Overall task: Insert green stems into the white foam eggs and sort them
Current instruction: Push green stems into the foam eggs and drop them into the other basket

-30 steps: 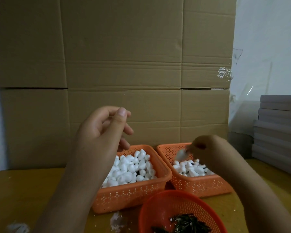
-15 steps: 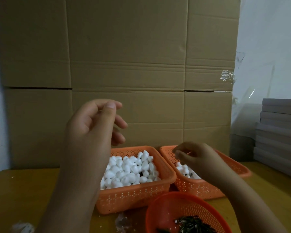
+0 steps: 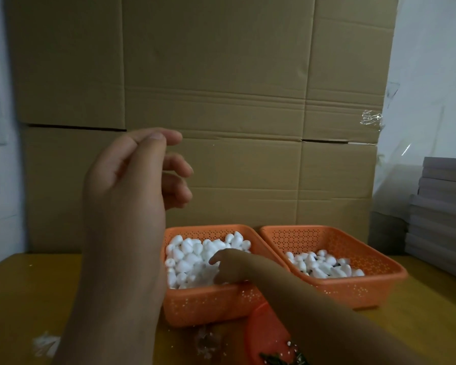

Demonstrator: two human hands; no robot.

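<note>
Crumbs (image 3: 46,343) of white foam lie on the yellow table (image 3: 16,299) at our far left, and behind them stacked cardboard boxes (image 3: 208,101) fill the background. Next we see the left hand (image 3: 132,185) raised well above the table, palm turned inward, its fingers loosely curled with thumb and forefinger tips near each other; we see nothing held between them.

Just right of that forearm sits the left orange basket (image 3: 208,304), heaped with plain white foam eggs (image 3: 187,256). The right hand (image 3: 232,267) reaches down into this basket among the eggs, fingers bent downward into the pile; motion blur around the fingertips keeps us from telling whether they have closed on an egg.

In front of the basket, small foam scraps (image 3: 207,341) are scattered on the table. Beside them, at the bottom edge and partly under the right forearm, we find a round red-orange basket (image 3: 263,335) holding dark green stems (image 3: 277,360).

Further right, touching or almost touching the first basket, the right orange basket (image 3: 353,291) holds a shallower layer of eggs (image 3: 324,267), with a few dark bits showing among them.

At the far right a stack of grey flat boards (image 3: 442,212) stands on the table against a pale wall.
</note>
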